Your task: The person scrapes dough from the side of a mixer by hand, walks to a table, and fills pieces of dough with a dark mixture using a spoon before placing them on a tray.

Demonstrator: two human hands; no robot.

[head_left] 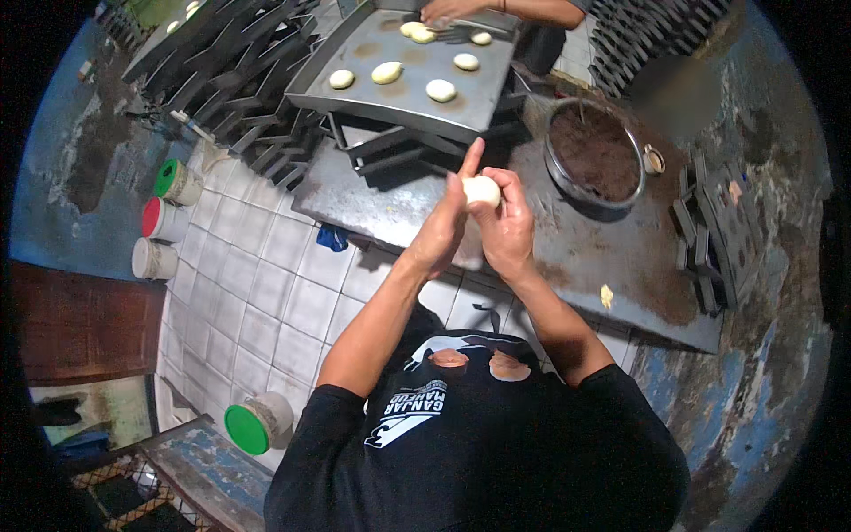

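A pale, round dough ball (482, 191) is held between my two hands above the front edge of the metal table (390, 208). My left hand (441, 232) presses against its left side, with the index finger stretched out past it. Around the right side curl the fingers of my right hand (509, 232), the thumb against the near face. Just beyond my hands, a metal tray (390, 51) carries several pale dough pieces, among them one dough piece (441, 90) near its front right. To the right stands a metal bowl (640, 188) of dark brown, crumbly filling (589, 151).
Another person's hand (456, 9) reaches over the tray's far side. Stacked dark metal trays (239, 89) stand at the left. A yellowish scrap (606, 295) lies on the table's right part. Lidded buckets (182, 184) stand on the tiled floor, one green-lidded bucket (248, 429) nearer me.
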